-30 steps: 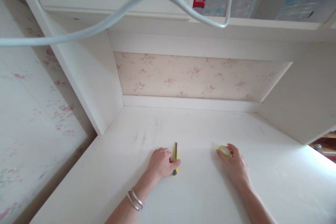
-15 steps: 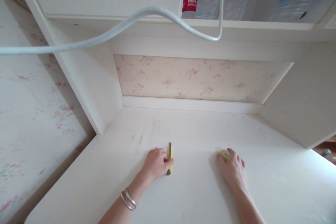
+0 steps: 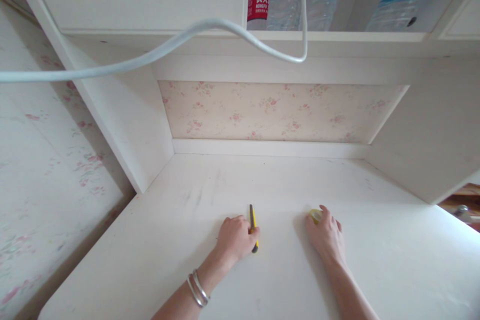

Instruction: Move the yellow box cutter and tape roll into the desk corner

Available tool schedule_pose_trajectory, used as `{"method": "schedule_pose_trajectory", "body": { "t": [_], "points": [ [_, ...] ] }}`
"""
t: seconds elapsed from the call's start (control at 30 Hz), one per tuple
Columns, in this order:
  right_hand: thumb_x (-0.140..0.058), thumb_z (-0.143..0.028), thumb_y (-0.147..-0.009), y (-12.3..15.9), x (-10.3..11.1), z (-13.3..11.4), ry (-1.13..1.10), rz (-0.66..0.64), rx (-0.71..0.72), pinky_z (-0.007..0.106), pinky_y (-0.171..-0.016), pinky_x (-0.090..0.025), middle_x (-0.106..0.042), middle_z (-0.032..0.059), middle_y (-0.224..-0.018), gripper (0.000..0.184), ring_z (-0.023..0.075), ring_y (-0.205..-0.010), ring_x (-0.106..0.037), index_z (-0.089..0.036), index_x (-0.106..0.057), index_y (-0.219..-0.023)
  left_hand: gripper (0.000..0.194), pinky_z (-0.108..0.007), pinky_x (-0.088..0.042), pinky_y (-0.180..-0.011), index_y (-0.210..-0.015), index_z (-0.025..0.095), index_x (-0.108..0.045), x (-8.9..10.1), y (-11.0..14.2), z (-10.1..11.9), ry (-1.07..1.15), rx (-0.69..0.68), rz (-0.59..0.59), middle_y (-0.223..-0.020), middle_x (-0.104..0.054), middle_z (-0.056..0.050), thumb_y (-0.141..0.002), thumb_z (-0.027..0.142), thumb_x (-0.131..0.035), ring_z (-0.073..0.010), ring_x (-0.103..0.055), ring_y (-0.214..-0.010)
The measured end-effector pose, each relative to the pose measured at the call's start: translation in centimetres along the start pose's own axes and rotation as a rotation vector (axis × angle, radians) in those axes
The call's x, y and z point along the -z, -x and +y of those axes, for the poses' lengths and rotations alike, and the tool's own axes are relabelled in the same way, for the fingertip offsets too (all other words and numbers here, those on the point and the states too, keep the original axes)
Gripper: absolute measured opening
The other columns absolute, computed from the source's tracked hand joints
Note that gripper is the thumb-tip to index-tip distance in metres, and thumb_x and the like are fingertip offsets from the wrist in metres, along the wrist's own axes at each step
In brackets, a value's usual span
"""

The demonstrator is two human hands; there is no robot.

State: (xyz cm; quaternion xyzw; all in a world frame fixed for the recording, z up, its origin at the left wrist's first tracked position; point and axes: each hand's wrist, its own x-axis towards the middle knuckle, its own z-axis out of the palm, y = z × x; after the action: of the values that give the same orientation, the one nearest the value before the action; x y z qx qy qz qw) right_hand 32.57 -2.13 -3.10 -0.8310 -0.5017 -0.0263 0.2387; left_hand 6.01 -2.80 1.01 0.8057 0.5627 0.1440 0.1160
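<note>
My left hand (image 3: 237,237) is closed on a yellow and black utility knife (image 3: 252,218), with the thumb across its middle. The knife points away from me, just above or on the white desktop; I cannot tell which. To the right, my right hand (image 3: 327,235) grips a small roll of yellowish tape (image 3: 315,216) between thumb and fingers, partly hidden by the hand. A gap of bare desktop lies between the knife and the tape roll. Two silver bangles (image 3: 198,288) circle my left wrist.
The white desktop (image 3: 240,180) runs back to a floral wall panel (image 3: 270,110). Side panels rise left and right. Overhead, a shelf holds several plastic bottles (image 3: 285,5), beside a cabinet door (image 3: 142,10). A white cable (image 3: 165,47) hangs across the upper view.
My left hand has moved right with the utility knife, which has turned slightly. My right hand and the tape roll appear a little further left, as the whole view has shifted too.
</note>
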Motion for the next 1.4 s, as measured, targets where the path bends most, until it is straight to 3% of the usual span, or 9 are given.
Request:
{"method": "schedule_pose_trajectory", "body": {
  "t": [0.37, 0.6, 0.7, 0.83, 0.97, 1.03, 1.17, 1.27, 1.4],
  "points": [
    [-0.038, -0.054, -0.080, -0.1, 0.8, -0.4, -0.266, 0.122, -0.140, 0.042, -0.097, -0.031, -0.050, 0.0193, -0.122, 0.064, 0.0320, -0.115, -0.044, -0.010, -0.046, -0.125, 0.041, -0.035, -0.044, -0.079, -0.088, 0.013, -0.071, -3.6, -4.0, 9.8, 0.025, -0.103, -0.054, -0.088, -0.070, -0.013, -0.084, 0.044, -0.045, -0.0240, -0.065, -0.083],
    [-0.030, -0.052, -0.084, -0.6, 0.3, -0.1, -0.407, 0.130, -0.204, 0.041, -0.094, -0.033, -0.054, 0.0172, -0.115, 0.059, 0.0290, -0.107, -0.048, -0.011, -0.050, -0.121, 0.046, -0.036, -0.042, -0.077, -0.086, 0.011, -0.071, -4.8, -4.5, 11.8, 0.028, -0.109, -0.035, -0.084, -0.069, -0.016, -0.085, 0.047, -0.044, -0.0261, -0.064, -0.083],
    [-0.029, -0.052, -0.085, -0.7, 0.2, 0.0, -0.406, 0.129, -0.185, 0.041, -0.092, -0.034, -0.055, 0.0165, -0.113, 0.058, 0.0287, -0.104, -0.049, -0.012, -0.051, -0.120, 0.060, -0.033, -0.041, -0.067, -0.080, 0.012, -0.071, -3.8, -3.8, 10.2, 0.082, -0.133, -0.054, -0.081, -0.069, -0.016, -0.088, 0.057, -0.033, -0.0251, -0.064, -0.076],
    [-0.031, -0.049, -0.088, 0.0, 1.1, -0.4, -0.390, 0.224, -0.127, 0.044, -0.091, -0.034, -0.056, 0.0161, -0.112, 0.050, 0.0294, -0.105, -0.048, -0.014, -0.054, -0.114, 0.063, -0.027, -0.029, -0.054, -0.063, 0.017, -0.065, -1.7, -2.1, 4.4, 0.246, -0.183, -0.090, -0.063, -0.065, -0.008, -0.092, 0.055, -0.024, -0.0172, -0.056, -0.058],
    [-0.044, -0.044, -0.086, 3.4, 2.2, -3.9, -0.427, 0.377, 0.231, 0.047, -0.095, -0.030, -0.060, 0.0125, -0.106, 0.033, 0.0278, -0.104, -0.050, -0.018, -0.059, -0.098, 0.056, -0.027, -0.021, -0.050, -0.049, 0.017, -0.047, 0.0, -0.7, -1.9, 0.420, -0.044, -0.034, -0.046, -0.044, 0.001, -0.091, 0.052, -0.034, -0.0116, -0.039, -0.048],
    [-0.049, -0.041, -0.085, 5.6, 2.0, -7.3, -0.583, 0.180, 0.428, 0.036, -0.083, -0.040, -0.062, 0.0092, -0.096, 0.026, 0.0225, -0.091, -0.055, -0.019, -0.058, -0.095, 0.053, -0.026, -0.021, -0.050, -0.049, 0.018, -0.040, 0.4, -0.6, -3.7, 0.527, 0.057, 0.016, -0.046, -0.036, 0.004, -0.090, 0.052, -0.036, -0.0112, -0.036, -0.049],
    [-0.037, -0.033, -0.092, 8.6, 0.1, -15.1, -0.737, -0.457, 0.379, 0.024, -0.058, -0.038, -0.062, 0.0005, -0.069, 0.025, 0.0139, -0.060, -0.054, -0.021, -0.059, -0.092, 0.040, -0.023, -0.031, -0.056, -0.061, 0.019, -0.044, 0.4, -1.6, -4.7, 0.803, 0.180, 0.138, -0.057, -0.044, 0.004, -0.089, 0.047, -0.037, -0.0128, -0.044, -0.059],
    [-0.037, -0.029, -0.090, 8.9, -1.5, -18.6, -0.756, -0.556, 0.343, 0.024, -0.060, -0.037, -0.065, 0.0020, -0.072, 0.025, 0.0144, -0.065, -0.057, -0.020, -0.060, -0.082, 0.029, -0.023, -0.036, -0.062, -0.068, 0.020, -0.046, -0.1, -2.1, -4.9, 0.915, 0.241, 0.205, -0.066, -0.051, 0.002, -0.089, 0.039, -0.039, -0.0140, -0.049, -0.067],
    [-0.039, -0.028, -0.088, 8.7, -2.1, -18.9, -0.823, -0.534, 0.320, 0.023, -0.059, -0.037, -0.065, 0.0022, -0.073, 0.024, 0.0145, -0.065, -0.056, -0.019, -0.060, -0.082, 0.026, -0.024, -0.036, -0.064, -0.068, 0.021, -0.045, -0.5, -2.2, -5.2, 0.912, 0.248, 0.191, -0.066, -0.052, 0.002, -0.088, 0.035, -0.039, -0.0143, -0.051, -0.068]
  ]
}}
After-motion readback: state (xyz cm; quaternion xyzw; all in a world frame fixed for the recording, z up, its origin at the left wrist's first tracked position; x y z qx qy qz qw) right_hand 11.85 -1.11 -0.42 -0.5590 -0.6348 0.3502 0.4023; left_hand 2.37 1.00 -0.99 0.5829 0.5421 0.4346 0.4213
